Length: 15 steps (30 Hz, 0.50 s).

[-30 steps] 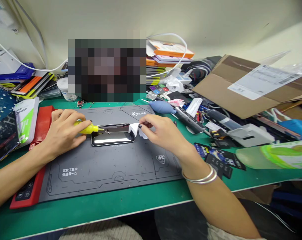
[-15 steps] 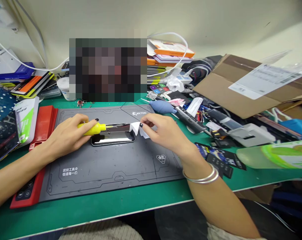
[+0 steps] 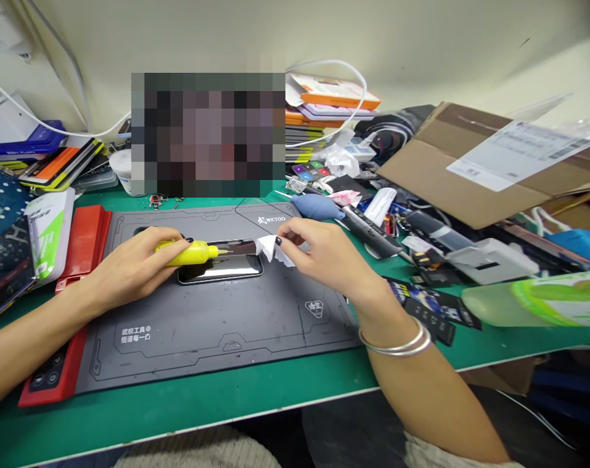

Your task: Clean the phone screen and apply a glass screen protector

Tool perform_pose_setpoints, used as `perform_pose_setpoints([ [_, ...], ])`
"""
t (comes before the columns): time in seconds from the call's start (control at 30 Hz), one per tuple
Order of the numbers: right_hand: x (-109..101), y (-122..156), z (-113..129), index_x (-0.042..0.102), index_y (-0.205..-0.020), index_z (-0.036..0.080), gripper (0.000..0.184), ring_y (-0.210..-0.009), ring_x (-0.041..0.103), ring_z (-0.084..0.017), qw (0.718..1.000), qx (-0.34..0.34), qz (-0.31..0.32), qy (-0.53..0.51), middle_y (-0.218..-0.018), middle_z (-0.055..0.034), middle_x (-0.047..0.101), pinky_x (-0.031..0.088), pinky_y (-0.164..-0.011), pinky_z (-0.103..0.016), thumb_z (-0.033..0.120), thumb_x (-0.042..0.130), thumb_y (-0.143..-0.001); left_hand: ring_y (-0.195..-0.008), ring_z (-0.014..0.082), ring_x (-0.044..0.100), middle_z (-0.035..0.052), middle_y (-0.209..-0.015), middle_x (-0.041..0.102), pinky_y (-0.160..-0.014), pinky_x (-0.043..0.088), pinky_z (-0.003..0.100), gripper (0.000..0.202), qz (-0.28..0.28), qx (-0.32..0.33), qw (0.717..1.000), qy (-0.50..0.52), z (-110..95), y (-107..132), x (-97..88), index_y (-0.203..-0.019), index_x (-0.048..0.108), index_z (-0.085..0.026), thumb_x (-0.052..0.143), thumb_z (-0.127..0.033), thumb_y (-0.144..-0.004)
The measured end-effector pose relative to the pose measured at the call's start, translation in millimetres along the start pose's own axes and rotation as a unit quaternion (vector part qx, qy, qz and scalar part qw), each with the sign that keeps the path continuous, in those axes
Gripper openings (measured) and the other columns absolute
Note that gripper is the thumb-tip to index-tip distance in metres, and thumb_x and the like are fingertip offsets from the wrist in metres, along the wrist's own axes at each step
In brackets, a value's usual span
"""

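Note:
A black phone [image 3: 226, 266] lies screen-up on the grey work mat [image 3: 216, 325]. My left hand [image 3: 129, 266] is closed around a small yellow squeeze bottle [image 3: 190, 252], held sideways with its nozzle over the phone's upper edge. My right hand [image 3: 324, 253] pinches a crumpled white wipe [image 3: 271, 249] at the phone's right end. A silver bangle sits on my right wrist.
The mat rests on a green table [image 3: 226, 396]. A red case [image 3: 82, 247] lies at the mat's left edge. Boxes and packets crowd the left and back. A cardboard box [image 3: 470, 169], a blue air blower [image 3: 317, 208], tools and a green packet [image 3: 543, 299] fill the right.
My left hand has slid the yellow bottle to the right along the phone's upper edge. My right hand with the wipe has stayed nearly in place.

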State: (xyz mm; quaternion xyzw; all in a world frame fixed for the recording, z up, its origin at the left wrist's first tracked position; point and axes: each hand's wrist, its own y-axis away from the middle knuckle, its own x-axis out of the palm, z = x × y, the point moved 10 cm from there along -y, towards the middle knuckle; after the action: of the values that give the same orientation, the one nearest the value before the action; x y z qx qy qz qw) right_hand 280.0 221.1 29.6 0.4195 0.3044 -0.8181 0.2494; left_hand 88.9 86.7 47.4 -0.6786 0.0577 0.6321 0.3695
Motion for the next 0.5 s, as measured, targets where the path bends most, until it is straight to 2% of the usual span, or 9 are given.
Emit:
perform_pose_setpoints([
  [0.13,0.1,-0.6,1.4,0.058,-0.081,0.02,0.009,-0.067,0.058,-0.017,1.0,0.001,0.004,0.0,-0.074,-0.0032,0.067,0.039,-0.059,-0.028,0.018,0.05,-0.085,-0.101,0.0254,0.064,0.0179,-0.117,0.062,-0.083,0.059,0.039,0.031,-0.007,0.011,1.0,-0.005,-0.6,-1.2,-0.4,-0.132,0.051,-0.015,0.047,-0.019,-0.101],
  [0.5,4.0,-0.3,0.5,0.058,-0.081,0.021,0.01,-0.068,0.058,-0.017,1.0,0.001,0.01,0.009,-0.075,-0.0028,0.067,0.039,-0.06,-0.028,0.018,0.049,-0.085,-0.093,0.0224,0.065,0.014,-0.11,0.067,-0.077,0.057,0.035,0.021,0.001,0.036,0.999,-0.025,-5.5,-6.6,1.5,-0.121,0.054,-0.018,0.044,-0.023,-0.103],
])
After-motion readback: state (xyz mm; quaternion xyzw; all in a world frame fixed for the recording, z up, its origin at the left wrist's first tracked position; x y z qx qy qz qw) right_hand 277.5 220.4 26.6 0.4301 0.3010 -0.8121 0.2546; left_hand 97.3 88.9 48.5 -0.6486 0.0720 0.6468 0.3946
